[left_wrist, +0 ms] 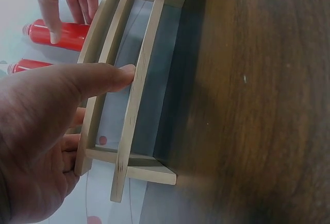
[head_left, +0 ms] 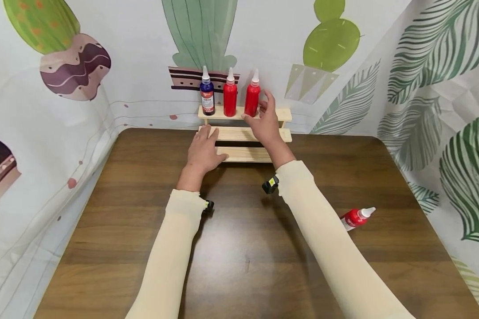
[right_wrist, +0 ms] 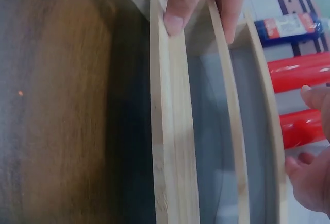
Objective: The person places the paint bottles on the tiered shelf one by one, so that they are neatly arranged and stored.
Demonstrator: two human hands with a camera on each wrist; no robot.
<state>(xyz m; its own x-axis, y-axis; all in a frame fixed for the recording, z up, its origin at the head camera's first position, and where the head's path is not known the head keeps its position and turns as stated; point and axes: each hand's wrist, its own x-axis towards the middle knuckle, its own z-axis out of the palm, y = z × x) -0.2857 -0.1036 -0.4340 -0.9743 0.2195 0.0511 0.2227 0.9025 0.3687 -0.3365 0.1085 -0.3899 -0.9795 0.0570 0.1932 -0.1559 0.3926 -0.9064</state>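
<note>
A three-step wooden rack (head_left: 245,134) stands against the back wall. On its top step are a blue bottle (head_left: 207,98) with a label and white nozzle, a red bottle (head_left: 229,99) in the middle, and another red bottle (head_left: 252,99) to the right. My left hand (head_left: 202,150) grips the rack's left end, its thumb on the lowest step and fingers over the middle one. Around the right-hand red bottle my right hand (head_left: 265,122) stands with spread, loosely bent fingers. Its thumb is at the bottle's front; whether it touches is unclear.
One more red bottle (head_left: 354,218) with a white nozzle is on the brown table (head_left: 239,248) at the right, partly hidden by my right sleeve. A printed cloth (head_left: 135,53) with cacti and leaves hangs behind the table and at its sides.
</note>
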